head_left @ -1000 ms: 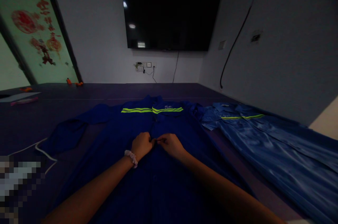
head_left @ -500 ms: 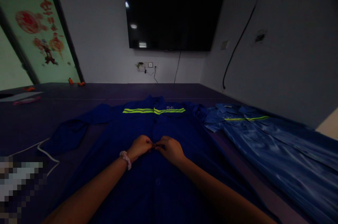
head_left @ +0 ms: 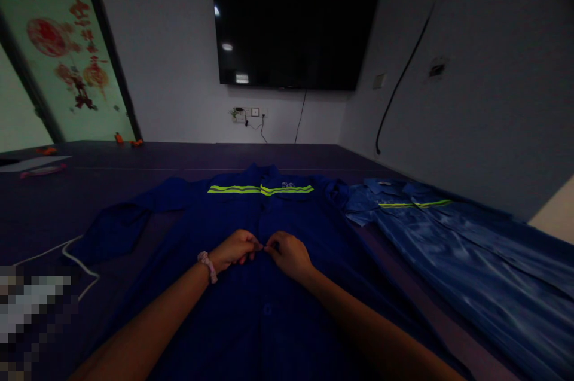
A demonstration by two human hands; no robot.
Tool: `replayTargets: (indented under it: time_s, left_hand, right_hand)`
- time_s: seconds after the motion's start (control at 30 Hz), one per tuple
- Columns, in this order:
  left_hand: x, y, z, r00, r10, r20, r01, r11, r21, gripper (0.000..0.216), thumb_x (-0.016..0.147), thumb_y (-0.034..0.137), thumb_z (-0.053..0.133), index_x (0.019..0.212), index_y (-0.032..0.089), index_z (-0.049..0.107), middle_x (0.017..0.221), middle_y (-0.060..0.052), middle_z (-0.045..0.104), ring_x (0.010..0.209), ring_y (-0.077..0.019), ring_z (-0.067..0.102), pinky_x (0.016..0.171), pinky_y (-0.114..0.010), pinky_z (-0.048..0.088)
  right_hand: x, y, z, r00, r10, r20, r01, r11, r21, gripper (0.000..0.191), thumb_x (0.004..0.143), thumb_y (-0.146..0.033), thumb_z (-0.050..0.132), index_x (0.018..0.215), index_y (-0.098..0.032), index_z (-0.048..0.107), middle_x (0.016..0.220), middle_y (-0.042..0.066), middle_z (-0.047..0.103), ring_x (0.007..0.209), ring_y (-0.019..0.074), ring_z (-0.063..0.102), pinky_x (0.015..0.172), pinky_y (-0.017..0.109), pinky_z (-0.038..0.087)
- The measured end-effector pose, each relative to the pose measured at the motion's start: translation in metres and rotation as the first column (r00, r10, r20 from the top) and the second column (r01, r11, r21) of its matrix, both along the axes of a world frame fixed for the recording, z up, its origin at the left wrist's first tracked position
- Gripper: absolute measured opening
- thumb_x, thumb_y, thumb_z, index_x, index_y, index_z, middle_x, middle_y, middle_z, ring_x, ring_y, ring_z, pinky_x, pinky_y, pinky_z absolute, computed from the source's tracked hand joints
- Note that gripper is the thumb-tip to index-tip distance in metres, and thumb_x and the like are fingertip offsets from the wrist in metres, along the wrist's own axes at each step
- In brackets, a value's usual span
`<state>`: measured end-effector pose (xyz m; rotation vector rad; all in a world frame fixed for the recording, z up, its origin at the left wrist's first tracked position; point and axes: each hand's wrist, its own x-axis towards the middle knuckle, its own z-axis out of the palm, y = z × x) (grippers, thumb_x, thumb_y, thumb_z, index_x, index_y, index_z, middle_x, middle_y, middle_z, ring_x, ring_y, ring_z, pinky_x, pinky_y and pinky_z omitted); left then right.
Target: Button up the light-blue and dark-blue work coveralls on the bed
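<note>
A dark blue work jacket (head_left: 215,303) lies spread out in front of me, with a yellow-green reflective stripe (head_left: 282,191) across its chest. Over the middle of its front placket, my left hand (head_left: 237,246) pinches the cloth edge between thumb and finger. My right hand (head_left: 289,254) pinches the placket from the other side, its fingertips almost meeting the left ones. What exactly sits between the fingertips is too small and dark to make out. Lower on the placket a round button (head_left: 268,309) shows. A scrunchie (head_left: 207,266) circles my left wrist.
To the right lies a lighter blue garment (head_left: 452,249) with a thin yellow stripe. A white cable (head_left: 81,258) curls on the purple floor (head_left: 147,159) at left. Beyond, a television (head_left: 296,28) hangs on the wall, and orange toys (head_left: 130,140) lie near the door.
My left hand has shifted slightly left, and its fingertips have drawn a little apart from the right ones. The right hand stays nearly in place, still pinching at the placket.
</note>
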<state>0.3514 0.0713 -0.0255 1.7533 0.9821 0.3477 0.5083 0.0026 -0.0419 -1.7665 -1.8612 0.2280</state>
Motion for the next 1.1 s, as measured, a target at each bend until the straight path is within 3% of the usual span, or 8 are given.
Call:
replayTargets:
  time_s: [0.33, 0.67, 0.93, 1.1]
  left_hand:
    - [0.0, 0.0, -0.002, 1.0, -0.026, 0.002, 0.026, 1.0, 0.016, 0.014, 0.069, 0.029, 0.053, 0.065, 0.015, 0.051, 0.047, 0.007, 0.049, 0.031, -0.003, 0.036, 0.032, -0.016, 0.013]
    - [0.005, -0.002, -0.001, 0.998, -0.044, 0.051, 0.042, 0.998, 0.035, 0.014, 0.07, 0.025, 0.049, 0.06, 0.016, 0.047, 0.043, 0.008, 0.045, 0.031, -0.0042, 0.04, 0.032, -0.015, 0.019]
    - [0.009, -0.006, -0.012, 0.999, -0.036, 0.037, 0.03, 0.989, 0.147, 0.01, 0.073, 0.026, 0.048, 0.072, 0.016, 0.05, 0.043, 0.008, 0.046, 0.03, -0.0051, 0.041, 0.032, -0.014, 0.023]
    - [0.01, -0.007, -0.012, 1.0, -0.014, 0.013, 0.012, 0.988, 0.151, 0.017, 0.071, 0.032, 0.054, 0.073, 0.016, 0.047, 0.042, 0.009, 0.046, 0.029, -0.0055, 0.04, 0.031, -0.015, 0.025]
  right_hand:
    - [0.0, 0.004, 0.0, 0.998, -0.056, -0.039, 0.054, 0.997, -0.053, 0.012, 0.074, -0.027, 0.057, 0.076, -0.02, 0.066, 0.078, 0.002, 0.066, 0.067, 0.0127, 0.058, 0.055, 0.021, 0.036]
    - [0.005, 0.011, -0.004, 0.971, -0.109, -0.214, 0.081, 0.987, -0.137, 0.013, 0.072, -0.027, 0.059, 0.073, -0.017, 0.068, 0.072, 0.003, 0.068, 0.063, 0.0129, 0.06, 0.055, 0.02, 0.039]
    - [0.001, 0.003, -0.002, 0.993, -0.071, -0.093, 0.068, 0.997, -0.034, 0.011, 0.07, -0.021, 0.057, 0.073, -0.019, 0.068, 0.072, 0.001, 0.067, 0.064, 0.0121, 0.059, 0.053, 0.02, 0.036]
    - [0.002, 0.001, -0.002, 0.998, -0.018, -0.067, 0.02, 0.999, 0.028, 0.012, 0.073, -0.019, 0.057, 0.076, -0.02, 0.068, 0.075, 0.001, 0.066, 0.066, 0.0121, 0.057, 0.057, 0.021, 0.037]
